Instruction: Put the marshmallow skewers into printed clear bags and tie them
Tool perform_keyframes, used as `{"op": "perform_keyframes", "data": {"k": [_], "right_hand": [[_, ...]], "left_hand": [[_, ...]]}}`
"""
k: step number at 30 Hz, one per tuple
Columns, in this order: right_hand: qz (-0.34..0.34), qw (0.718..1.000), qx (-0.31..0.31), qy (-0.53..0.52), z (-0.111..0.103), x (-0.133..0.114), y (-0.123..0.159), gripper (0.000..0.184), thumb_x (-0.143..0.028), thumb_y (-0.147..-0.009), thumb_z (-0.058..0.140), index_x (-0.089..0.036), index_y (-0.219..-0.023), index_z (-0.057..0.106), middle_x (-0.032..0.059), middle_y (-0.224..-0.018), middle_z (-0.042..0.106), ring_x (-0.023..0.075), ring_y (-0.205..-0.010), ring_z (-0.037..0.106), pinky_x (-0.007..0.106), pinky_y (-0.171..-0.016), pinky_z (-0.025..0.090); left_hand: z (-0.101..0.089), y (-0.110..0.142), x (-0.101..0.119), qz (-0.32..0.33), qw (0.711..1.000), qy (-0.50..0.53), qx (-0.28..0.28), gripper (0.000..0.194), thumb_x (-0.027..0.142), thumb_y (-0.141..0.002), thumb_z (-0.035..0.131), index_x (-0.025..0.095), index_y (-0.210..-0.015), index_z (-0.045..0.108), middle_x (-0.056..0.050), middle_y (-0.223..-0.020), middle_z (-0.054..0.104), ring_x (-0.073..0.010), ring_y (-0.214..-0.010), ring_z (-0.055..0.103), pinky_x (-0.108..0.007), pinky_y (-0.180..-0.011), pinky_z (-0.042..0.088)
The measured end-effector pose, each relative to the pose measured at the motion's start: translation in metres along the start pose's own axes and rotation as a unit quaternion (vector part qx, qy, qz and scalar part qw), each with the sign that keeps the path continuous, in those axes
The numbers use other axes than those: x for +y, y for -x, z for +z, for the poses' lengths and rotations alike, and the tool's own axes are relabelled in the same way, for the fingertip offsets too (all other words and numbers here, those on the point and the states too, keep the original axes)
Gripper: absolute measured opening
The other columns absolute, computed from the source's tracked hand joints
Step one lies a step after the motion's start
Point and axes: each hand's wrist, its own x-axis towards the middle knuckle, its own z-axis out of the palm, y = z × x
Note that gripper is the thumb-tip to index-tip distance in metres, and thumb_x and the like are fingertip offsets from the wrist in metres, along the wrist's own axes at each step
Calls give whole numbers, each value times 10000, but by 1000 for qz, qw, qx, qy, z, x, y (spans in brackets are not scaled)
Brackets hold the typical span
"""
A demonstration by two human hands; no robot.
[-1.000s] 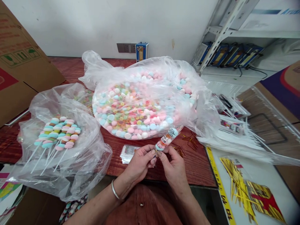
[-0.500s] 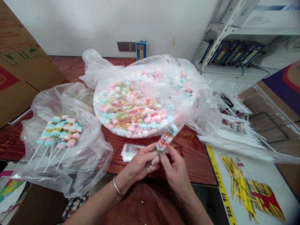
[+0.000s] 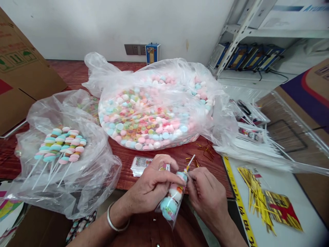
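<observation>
My left hand (image 3: 156, 181) is wrapped round a marshmallow lollipop (image 3: 172, 197) in a clear printed wrapper, its candy end tilted down toward me. The white stick (image 3: 191, 160) sticks out at the top, pointing up and right. A gold twist tie (image 3: 186, 169) shows at the gathered neck of the wrapper. Close beside that neck, the fingers of my right hand (image 3: 205, 190) are pinched together on the tie; their tips are partly hidden. Behind my left hand lies a stack of clear printed wrappers (image 3: 138, 166). Loose gold ties (image 3: 205, 151) rest on the red-brown table beyond my right hand.
A large plastic bag of marshmallows and gummy rings (image 3: 154, 130) fills the table's middle. Unwrapped lollipops (image 3: 63, 144) lie on plastic at left, near a cardboard box (image 3: 23, 68). At right are white sticks (image 3: 259, 147), yellow ties (image 3: 257, 192) and a shelf (image 3: 246, 32).
The lollipop has been turned end for end: its candy end pointed up, and now the stick does. Both hands have shifted, the left now over the wrapper, the right at its neck.
</observation>
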Motion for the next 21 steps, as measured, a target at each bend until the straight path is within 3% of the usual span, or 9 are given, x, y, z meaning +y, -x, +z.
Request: {"op": "perform_keyframes", "data": {"k": [2, 4, 7, 9, 11, 13, 16, 18, 21], "right_hand": [[-37, 998, 28, 47, -4, -1, 1, 99, -103, -891, 554, -197, -913, 577, 60, -789, 646, 206, -750, 604, 319, -696, 470], [-47, 998, 33, 35, -6, -6, 3, 134, -84, -883, 566, -196, -956, 574, 71, -830, 661, 209, -795, 615, 325, -740, 483], [-23, 998, -1, -61, -5, -17, 7, 143, -74, -882, 574, -211, -923, 566, 42, -821, 648, 182, -770, 604, 294, -716, 475], [30, 988, -33, -149, -3, -22, 10, 120, -98, -898, 563, -216, -881, 565, 15, -782, 617, 155, -701, 575, 262, -647, 451], [111, 965, -50, -231, 0, -22, 10, 122, -141, -923, 547, -216, -827, 561, -4, -743, 580, 141, -659, 546, 244, -603, 428], [182, 940, -37, -287, -1, -18, 9, 161, -192, -940, 543, -213, -781, 555, -12, -725, 555, 137, -651, 525, 240, -598, 418], [230, 913, -17, -337, -6, -12, 7, 202, -254, -937, 571, -209, -740, 551, -18, -723, 536, 134, -661, 499, 239, -615, 408], [253, 894, -40, -368, -6, -11, 7, 227, -292, -928, 591, -205, -722, 556, -22, -705, 528, 131, -648, 482, 238, -607, 398], [313, 846, -79, -425, 1, -13, 8, 244, -356, -900, 632, -199, -719, 590, -7, -709, 588, 148, -681, 531, 250, -638, 430]], "left_hand": [[4, -1, 3, 5, 999, -19, -34, 345, 123, -870, 473, 258, -971, 774, -77, -875, 660, -218, -875, 601, -391, -883, 445], [8, -4, 2, -24, 997, -24, -76, 341, 134, -880, 465, 247, -989, 767, -52, -772, 649, -198, -772, 582, -376, -836, 438], [13, -11, -5, -76, 993, 75, -52, 358, 226, -953, 416, 238, -1160, 707, -80, -1085, 687, -229, -1025, 599, -390, -950, 429], [15, -14, -11, -73, 977, 198, -22, 433, 353, -1002, 328, 248, -1265, 656, -80, -1390, 568, -255, -1287, 495, -429, -1088, 359], [14, -14, -15, -66, 957, 282, -29, 613, 460, -1019, 153, 256, -1233, 689, -39, -1547, 424, -269, -1433, 349, -461, -1170, 259], [13, -11, -18, -70, 960, 260, -74, 799, 542, -991, 26, 257, -1086, 767, 10, -1597, 349, -283, -1500, 207, -478, -1213, 139], [14, -5, -20, -87, 988, 95, -87, 721, 644, -956, 156, 283, -1113, 760, 57, -1644, 209, -301, -1528, -39, -501, -1215, -48], [15, -4, -20, -106, 991, 61, -57, 690, 653, -948, 169, 306, -1312, 641, 52, -1661, 95, -297, -1523, -85, -517, -1210, -55], [15, -6, -18, -85, 987, 124, -52, 718, 671, -936, 137, 313, -1463, 469, 9, -1666, 68, -293, -1528, 5, -512, -1216, 36]]}}
